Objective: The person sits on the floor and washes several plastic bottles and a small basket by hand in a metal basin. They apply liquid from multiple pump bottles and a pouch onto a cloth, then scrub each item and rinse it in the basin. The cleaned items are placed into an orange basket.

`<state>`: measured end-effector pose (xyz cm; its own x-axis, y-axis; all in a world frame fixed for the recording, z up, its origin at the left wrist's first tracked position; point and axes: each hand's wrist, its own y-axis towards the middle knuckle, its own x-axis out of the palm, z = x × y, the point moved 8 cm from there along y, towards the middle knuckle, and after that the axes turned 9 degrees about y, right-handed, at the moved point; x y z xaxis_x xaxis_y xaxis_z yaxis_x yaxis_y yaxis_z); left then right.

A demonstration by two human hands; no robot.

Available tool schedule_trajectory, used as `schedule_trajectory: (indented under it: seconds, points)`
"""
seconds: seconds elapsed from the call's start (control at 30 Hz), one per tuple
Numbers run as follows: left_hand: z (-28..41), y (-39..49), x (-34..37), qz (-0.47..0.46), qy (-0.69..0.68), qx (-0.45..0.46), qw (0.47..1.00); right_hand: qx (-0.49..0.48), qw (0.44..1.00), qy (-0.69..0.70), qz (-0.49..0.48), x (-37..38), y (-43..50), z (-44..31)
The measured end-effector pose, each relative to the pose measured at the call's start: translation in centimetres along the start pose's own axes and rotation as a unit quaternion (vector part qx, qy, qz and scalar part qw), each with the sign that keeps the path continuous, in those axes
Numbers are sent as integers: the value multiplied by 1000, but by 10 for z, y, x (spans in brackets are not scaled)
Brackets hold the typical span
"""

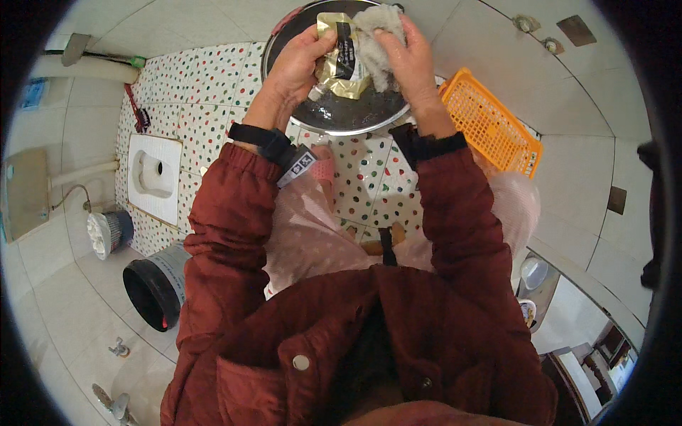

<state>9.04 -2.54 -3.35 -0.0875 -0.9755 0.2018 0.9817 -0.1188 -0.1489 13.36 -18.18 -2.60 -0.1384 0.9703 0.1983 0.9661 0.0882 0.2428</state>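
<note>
My left hand (300, 66) grips the left edge of a shiny gold foil packet (343, 58) with a black label that bears writing. Bunched in my right hand (409, 61) is a pale grey cloth (378, 45), which lies against the packet's right side. Both hands are over a wide, dark round basin (351, 114) with a metal rim and a wet, glossy inside. At the basin's upper left rim a pinkish thing shows in part. The palm sides of both hands are hidden.
An orange plastic basket (490, 122) stands right of the basin. Left are a squat toilet (154, 178), a brush (141, 118), a lined waste bin (109, 234) and a black-rimmed bucket (154, 295). A pink slipper (323, 165) is on the spotted floor below the basin.
</note>
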Motion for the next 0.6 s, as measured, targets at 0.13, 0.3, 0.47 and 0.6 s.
schedule_trajectory:
  seconds: [0.13,0.3,0.47,0.6]
  points:
    - [6,-6,6,-50,17,18,998,140,981,137,12,-34,0,42]
    - [19,-15,-1,-61,12,39,997,258,926,262,91,-57,-24,81]
    - [30,-19,-10,-45,-54,75,995,354,856,371,68,-43,-45,90]
    - [34,-13,-20,-10,-19,111,994,346,812,470,-17,-23,-51,75]
